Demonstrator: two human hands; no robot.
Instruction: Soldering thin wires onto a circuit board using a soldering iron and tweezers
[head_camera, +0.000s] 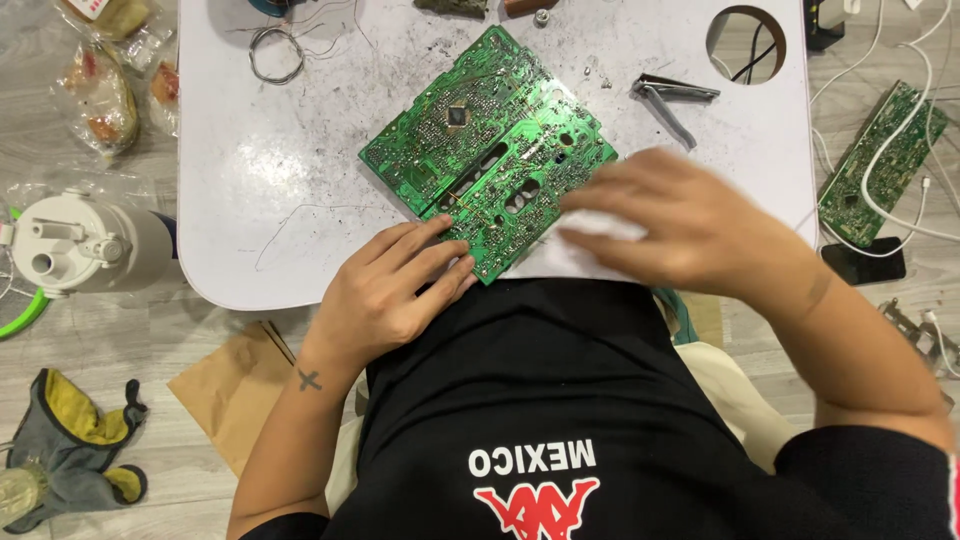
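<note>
**Green board held flat and wiped on the bench**

Green circuit board (490, 150) lies solder side up, at an angle, on the near middle of the white bench (270, 200). The left hand (395, 290) rests open, fingers spread flat on the board's near-left edge, gripping nothing but pinning it down. The right hand (690, 220) is blurred; it seems to press a white cloth or tissue (575, 245) against the board's near-right corner, fingers curled loosely over it.

To do this wipe well, I judge the left hand should keep firm, even pressure so the board does not slide, and the strokes should be light, since solder points can snag the cloth.

Metal tweezers (672, 98) lie just beyond the right hand, a coil of wire (276, 52) sits at the far left, and a second green board (880, 165) lies on the floor to the right.
</note>
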